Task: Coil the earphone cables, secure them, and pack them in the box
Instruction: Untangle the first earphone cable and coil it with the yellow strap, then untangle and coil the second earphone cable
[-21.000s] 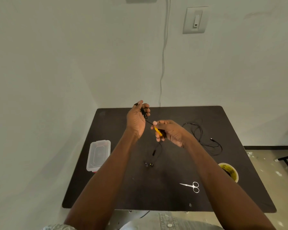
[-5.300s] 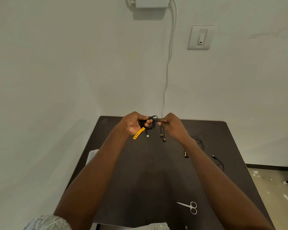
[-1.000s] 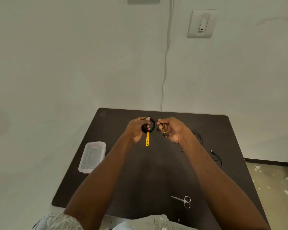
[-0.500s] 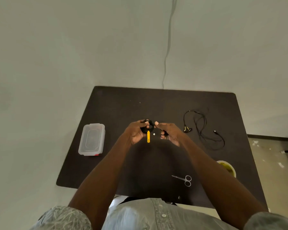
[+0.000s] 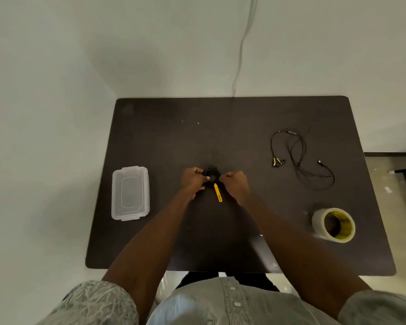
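A coiled black earphone cable (image 5: pixel 211 172) sits between my two hands over the middle of the dark table (image 5: pixel 232 127). My left hand (image 5: pixel 192 179) grips the coil from the left. My right hand (image 5: pixel 235 184) pinches it from the right. A yellow strap tie (image 5: pixel 218 193) hangs down from the coil between my hands. A second black earphone cable (image 5: pixel 300 158) lies loose and uncoiled at the table's right. The clear plastic box (image 5: pixel 130 193), lid on, rests at the table's left.
A roll of clear tape with a yellow core (image 5: pixel 333 224) stands near the table's right front. A white wire (image 5: pixel 240 50) runs down the wall behind the table. My right forearm hides the table's front middle.
The camera has tipped further down, so the table fills more of the view and the tape roll shows fully. My hands stay on the coil, the yellow tie hanging below.
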`<action>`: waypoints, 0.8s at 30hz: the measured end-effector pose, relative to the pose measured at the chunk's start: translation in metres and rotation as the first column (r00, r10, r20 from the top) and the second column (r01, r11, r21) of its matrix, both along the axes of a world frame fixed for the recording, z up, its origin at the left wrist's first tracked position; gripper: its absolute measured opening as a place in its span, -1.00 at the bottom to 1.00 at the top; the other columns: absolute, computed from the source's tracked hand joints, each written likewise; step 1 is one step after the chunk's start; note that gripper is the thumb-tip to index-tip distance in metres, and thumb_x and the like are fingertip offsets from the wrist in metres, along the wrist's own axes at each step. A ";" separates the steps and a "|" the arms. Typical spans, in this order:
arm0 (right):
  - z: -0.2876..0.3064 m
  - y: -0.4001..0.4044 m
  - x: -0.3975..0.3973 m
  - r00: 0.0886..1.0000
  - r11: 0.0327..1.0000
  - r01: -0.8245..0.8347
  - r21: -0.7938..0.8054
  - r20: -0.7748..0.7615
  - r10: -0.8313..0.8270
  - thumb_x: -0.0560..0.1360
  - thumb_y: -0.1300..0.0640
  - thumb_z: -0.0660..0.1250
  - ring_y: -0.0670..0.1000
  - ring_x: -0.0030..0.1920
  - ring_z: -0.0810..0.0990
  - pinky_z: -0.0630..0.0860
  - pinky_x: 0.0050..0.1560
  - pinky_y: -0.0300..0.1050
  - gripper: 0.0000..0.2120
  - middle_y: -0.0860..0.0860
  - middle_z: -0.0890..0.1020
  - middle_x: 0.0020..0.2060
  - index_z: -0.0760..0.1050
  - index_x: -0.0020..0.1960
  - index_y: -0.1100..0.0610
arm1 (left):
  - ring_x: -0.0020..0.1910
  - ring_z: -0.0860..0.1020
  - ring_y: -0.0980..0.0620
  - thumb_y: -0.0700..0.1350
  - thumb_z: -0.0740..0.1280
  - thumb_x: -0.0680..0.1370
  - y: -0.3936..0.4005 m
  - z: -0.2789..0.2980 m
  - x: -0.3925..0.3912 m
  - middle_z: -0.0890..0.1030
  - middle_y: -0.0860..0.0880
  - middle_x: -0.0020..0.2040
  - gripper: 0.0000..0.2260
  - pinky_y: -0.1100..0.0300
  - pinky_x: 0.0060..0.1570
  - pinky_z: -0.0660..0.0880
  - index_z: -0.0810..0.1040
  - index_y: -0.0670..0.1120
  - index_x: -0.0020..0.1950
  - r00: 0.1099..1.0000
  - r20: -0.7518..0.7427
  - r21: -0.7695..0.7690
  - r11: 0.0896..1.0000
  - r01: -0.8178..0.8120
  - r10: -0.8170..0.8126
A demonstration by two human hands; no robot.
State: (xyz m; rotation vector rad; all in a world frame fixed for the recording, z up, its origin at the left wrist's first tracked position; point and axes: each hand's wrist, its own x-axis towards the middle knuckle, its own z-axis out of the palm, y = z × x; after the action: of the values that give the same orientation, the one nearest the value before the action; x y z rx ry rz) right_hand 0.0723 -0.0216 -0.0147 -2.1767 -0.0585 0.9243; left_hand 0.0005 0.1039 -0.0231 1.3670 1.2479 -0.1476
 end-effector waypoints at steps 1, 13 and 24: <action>-0.002 0.005 -0.003 0.999 0.999 -0.027 -0.042 0.033 0.029 0.44 0.17 0.34 0.10 -0.31 0.49 0.38 -0.29 -0.05 -0.77 0.21 0.54 -0.37 0.56 -0.27 0.35 | -0.20 0.58 -0.01 -0.28 0.45 0.45 0.003 -0.005 -0.001 0.60 -0.14 -0.11 -0.85 0.14 -0.30 0.58 0.55 -0.13 -0.06 0.999 -0.019 0.073 0.997 0.027 -0.025; -0.018 0.013 -0.024 0.947 0.997 -0.066 -0.025 0.314 0.071 0.48 0.15 0.39 0.07 -0.04 0.55 0.35 -0.14 -0.15 -0.92 0.06 0.59 -0.09 0.61 -0.09 0.17 | -0.25 0.61 -0.08 -0.03 0.53 0.31 0.012 -0.028 -0.015 0.64 -0.08 -0.28 -0.77 0.06 -0.21 0.56 0.50 -0.06 -0.30 0.999 -0.048 0.266 0.964 0.015 -0.003; -0.017 -0.007 -0.024 0.768 0.908 -0.302 -0.290 0.491 0.412 0.46 0.12 0.38 0.17 0.28 0.37 0.30 0.26 0.04 -0.62 0.10 0.46 0.27 0.51 0.26 0.14 | -0.17 0.64 -0.15 0.05 0.50 0.34 0.015 -0.028 -0.022 0.65 -0.13 -0.20 -0.77 -0.11 -0.11 0.61 0.47 0.03 -0.23 0.999 0.052 0.240 0.971 -0.018 0.005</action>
State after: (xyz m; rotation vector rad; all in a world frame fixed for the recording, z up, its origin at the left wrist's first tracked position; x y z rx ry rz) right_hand 0.0482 -0.0285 -0.0314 -2.6092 -0.7157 0.4823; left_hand -0.0219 0.1185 -0.0507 1.5615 1.2605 0.0492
